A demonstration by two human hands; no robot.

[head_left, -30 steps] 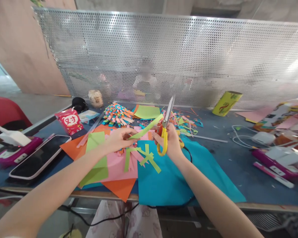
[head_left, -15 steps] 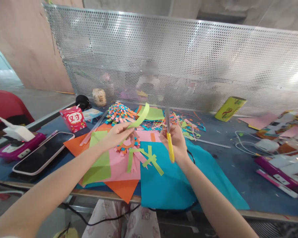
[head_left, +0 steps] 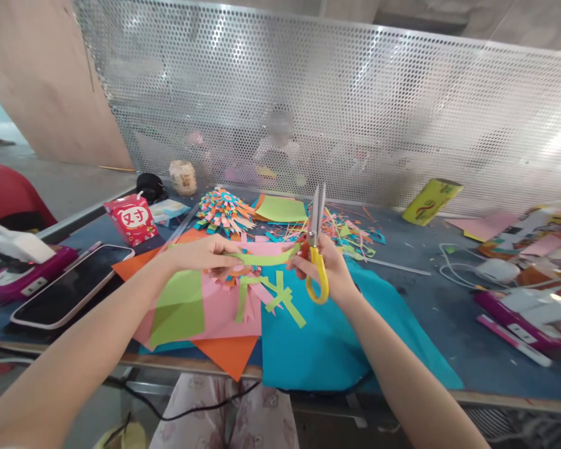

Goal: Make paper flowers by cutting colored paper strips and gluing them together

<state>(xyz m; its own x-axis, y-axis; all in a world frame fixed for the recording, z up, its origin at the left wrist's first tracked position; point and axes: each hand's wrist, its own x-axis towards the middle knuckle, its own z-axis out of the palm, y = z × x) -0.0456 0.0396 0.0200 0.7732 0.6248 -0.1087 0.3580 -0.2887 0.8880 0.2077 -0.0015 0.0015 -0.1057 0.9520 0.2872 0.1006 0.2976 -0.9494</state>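
Observation:
A light green paper strip (head_left: 266, 257) is stretched level between my two hands. My left hand (head_left: 215, 254) pinches its left end. My right hand (head_left: 325, 262) holds yellow-handled scissors (head_left: 318, 274), blades pointing up and slightly apart, and its fingertips pinch the strip's right end. Below lie several short green strips (head_left: 290, 305), on blue paper (head_left: 318, 349) and pink paper (head_left: 229, 318). A small fringed paper ring (head_left: 236, 274) is partly hidden under my left hand. Behind it stands a multicoloured fringed paper flower (head_left: 224, 209).
A phone (head_left: 75, 287), a purple power strip (head_left: 32, 280) and a red box (head_left: 131, 219) are at the left. Paper scraps (head_left: 350, 231) lie before a perforated metal screen (head_left: 336, 112). A yellow-green can (head_left: 431, 201) and another power strip (head_left: 518, 321) are at the right.
The green strip, upright in my left hand before, now lies level with its right end in my right fingers. My left hand has turned palm down, and the scissor blades have parted slightly.

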